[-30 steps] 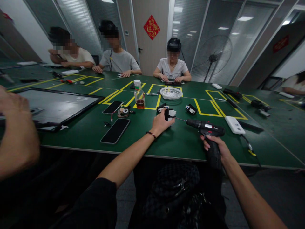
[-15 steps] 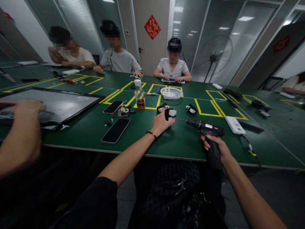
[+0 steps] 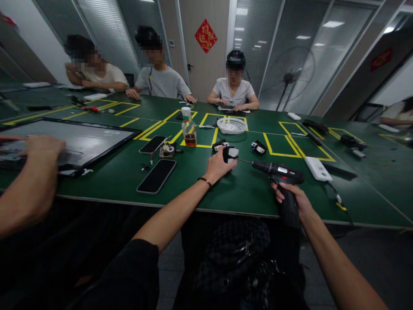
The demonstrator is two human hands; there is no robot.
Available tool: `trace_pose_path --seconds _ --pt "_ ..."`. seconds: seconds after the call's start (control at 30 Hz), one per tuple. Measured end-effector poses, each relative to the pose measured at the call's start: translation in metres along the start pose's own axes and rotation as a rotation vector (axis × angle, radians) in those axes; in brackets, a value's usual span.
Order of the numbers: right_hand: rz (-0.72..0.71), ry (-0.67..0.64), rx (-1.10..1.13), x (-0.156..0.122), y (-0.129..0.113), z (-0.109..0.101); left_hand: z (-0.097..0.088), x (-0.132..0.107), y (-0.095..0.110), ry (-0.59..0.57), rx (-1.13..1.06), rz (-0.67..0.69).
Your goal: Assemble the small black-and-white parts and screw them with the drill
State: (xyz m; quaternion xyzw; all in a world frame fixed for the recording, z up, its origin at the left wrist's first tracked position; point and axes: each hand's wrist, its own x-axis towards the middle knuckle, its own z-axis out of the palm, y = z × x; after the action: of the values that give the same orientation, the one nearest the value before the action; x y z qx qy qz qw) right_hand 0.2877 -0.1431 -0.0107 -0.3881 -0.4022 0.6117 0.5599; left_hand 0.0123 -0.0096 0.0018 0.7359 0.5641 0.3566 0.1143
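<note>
Our left grip [image 3: 215,167] is clamped on a black-and-white part [image 3: 232,153], on our side of the white basket [image 3: 232,126], and there's our right grip [image 3: 295,193] wrapped firmly round the handle of a black power drill [image 3: 286,173], to the basket's near right! The drill's long bit [image 3: 244,161] points left, straight at the part; whether the tip actually bites, we can't tell from here. All of it at the near edge of the green tabletop [image 3: 251,193], with the basket farther back.

Moving out, we've got a second small unit [image 3: 223,144] tucked just past our left knuckles, nearer us than the basket, and a third unit [image 3: 259,147] lying loose to the basket's near right. Left of the basket stands a clear bottle [image 3: 190,138], white-capped, brown liquid low inside. To the basket's near left, it's a small mechanism [image 3: 168,150], then a smaller phone [image 3: 152,144] and a larger phone [image 3: 157,177], both screens dark! Well right of the basket and nearer us, a white box [image 3: 318,168] with a cable attached. Far left of the basket, a big flat panel [image 3: 100,137], another person's hand [image 3: 43,148] over it. Beyond the basket, a person in a white top [image 3: 235,91], hands low.
</note>
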Motion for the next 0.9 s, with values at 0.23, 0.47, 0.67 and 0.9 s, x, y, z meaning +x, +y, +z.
trace_pose_path --seconds 0.23,0.47,0.67,0.9 --pt "0.016 0.002 -0.002 0.004 0.002 -0.005 -0.001 -0.001 0.001 0.000 -0.009 0.004" --pt "0.004 -0.003 0.000 0.002 0.001 -0.002 -0.002 -0.001 0.003 -0.009 -0.009 -0.012" --pt "0.017 -0.006 -0.004 0.001 0.000 -0.001 -0.003 0.000 0.003 -0.012 -0.010 -0.026" --pt "0.008 0.011 -0.007 -0.001 -0.002 0.004 0.001 0.000 0.000 0.002 -0.017 -0.009"
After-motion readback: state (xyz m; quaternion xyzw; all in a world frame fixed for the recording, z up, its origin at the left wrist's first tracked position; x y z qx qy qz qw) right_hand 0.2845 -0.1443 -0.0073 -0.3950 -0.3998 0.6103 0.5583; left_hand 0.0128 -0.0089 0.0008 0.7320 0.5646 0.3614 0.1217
